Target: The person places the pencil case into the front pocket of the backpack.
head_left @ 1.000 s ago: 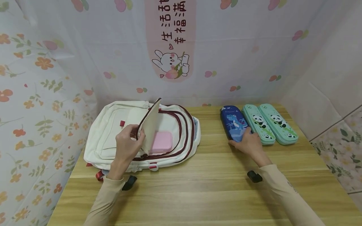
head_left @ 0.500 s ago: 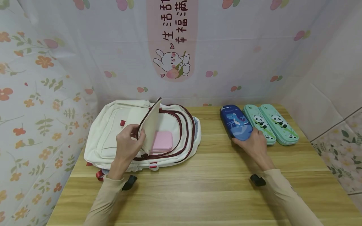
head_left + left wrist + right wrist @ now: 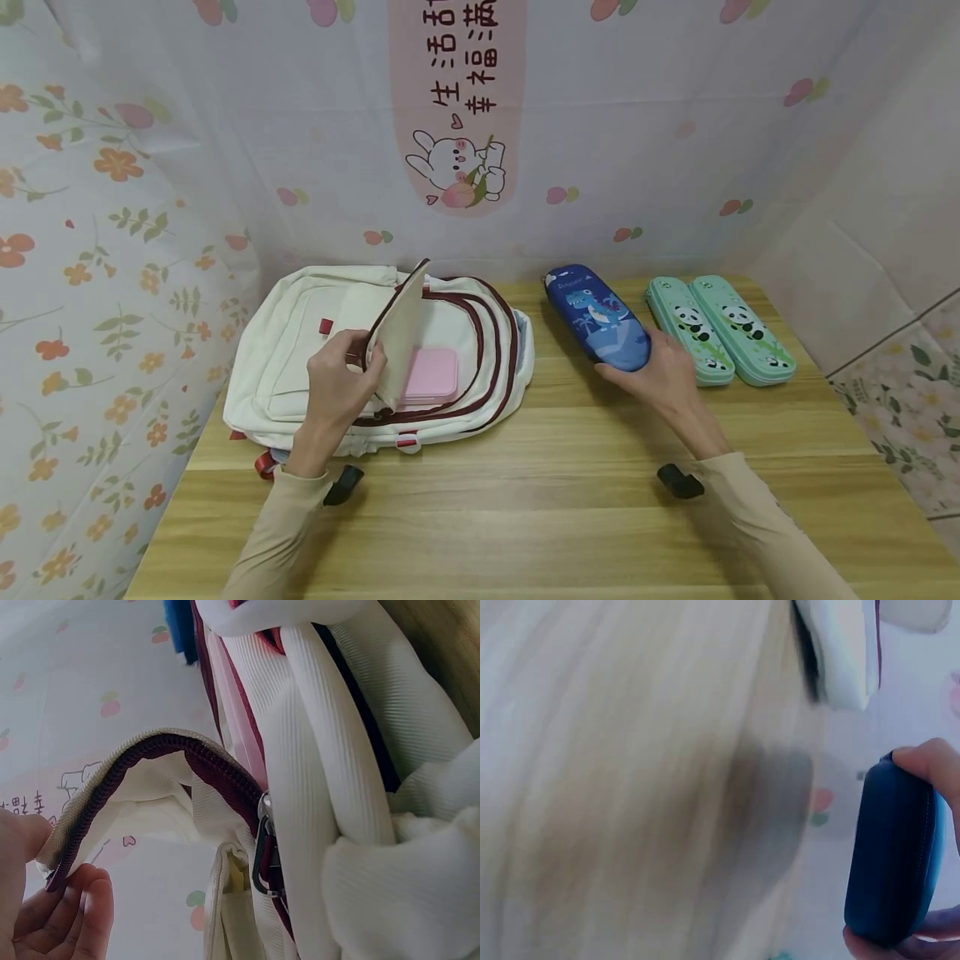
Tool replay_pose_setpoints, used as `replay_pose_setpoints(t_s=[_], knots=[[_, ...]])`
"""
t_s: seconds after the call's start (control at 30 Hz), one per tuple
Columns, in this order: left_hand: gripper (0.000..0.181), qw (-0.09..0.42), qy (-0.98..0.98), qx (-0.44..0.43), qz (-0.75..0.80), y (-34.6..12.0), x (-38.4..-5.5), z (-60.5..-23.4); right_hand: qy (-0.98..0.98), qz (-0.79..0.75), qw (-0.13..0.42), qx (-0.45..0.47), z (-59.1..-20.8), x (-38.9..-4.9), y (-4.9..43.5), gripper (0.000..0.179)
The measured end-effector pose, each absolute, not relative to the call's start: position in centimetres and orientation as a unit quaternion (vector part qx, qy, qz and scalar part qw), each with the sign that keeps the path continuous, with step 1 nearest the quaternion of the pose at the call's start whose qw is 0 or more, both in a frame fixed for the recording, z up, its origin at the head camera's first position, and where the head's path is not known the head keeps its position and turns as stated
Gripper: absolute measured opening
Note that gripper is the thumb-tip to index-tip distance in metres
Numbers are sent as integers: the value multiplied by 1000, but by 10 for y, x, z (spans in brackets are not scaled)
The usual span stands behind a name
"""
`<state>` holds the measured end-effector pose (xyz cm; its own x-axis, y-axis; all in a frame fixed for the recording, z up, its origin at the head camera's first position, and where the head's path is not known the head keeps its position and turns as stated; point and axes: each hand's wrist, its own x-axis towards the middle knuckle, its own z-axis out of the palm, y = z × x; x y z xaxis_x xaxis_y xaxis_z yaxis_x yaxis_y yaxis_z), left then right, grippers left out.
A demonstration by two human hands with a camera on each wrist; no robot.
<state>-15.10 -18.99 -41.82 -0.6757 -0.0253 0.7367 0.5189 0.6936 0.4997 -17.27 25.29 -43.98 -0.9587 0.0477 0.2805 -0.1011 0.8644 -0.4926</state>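
Note:
A cream backpack (image 3: 300, 350) with dark red zip trim lies on the table at the left, its front compartment unzipped. My left hand (image 3: 341, 375) pinches the edge of the raised flap (image 3: 401, 333) between thumb and fingers; the left wrist view shows the flap's zip edge (image 3: 112, 776) in that grip. Inside the compartment lies a pink case (image 3: 430, 375). My right hand (image 3: 663, 375) grips the near end of a blue dinosaur pencil case (image 3: 596, 317), thumb on one side and fingers on the other. In the right wrist view the pencil case (image 3: 892, 855) is raised over the table, its shadow below.
Two mint green panda pencil cases (image 3: 690, 329) (image 3: 742, 329) lie side by side at the right back. Behind the wooden table (image 3: 517, 517) hangs a patterned cloth (image 3: 630, 150), and floral cloth (image 3: 112, 333) covers the left side.
My right hand has taken hold of the blue pencil case, lifted it and moved it left, away from the panda cases. The left hand keeps holding the flap in place.

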Motion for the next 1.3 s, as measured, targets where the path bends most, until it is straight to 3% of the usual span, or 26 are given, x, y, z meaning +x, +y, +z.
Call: replay_pose_setpoints(t_s=[0.67,1.3], knots=[[11,387,-832,-151,-367,-190,-151,-418,-944,279,74,163,-417,-185,194,98],[10,405,-824,-151,-366,-190,-151,-420,-926,278,-30,255,-403,-235,144,93]])
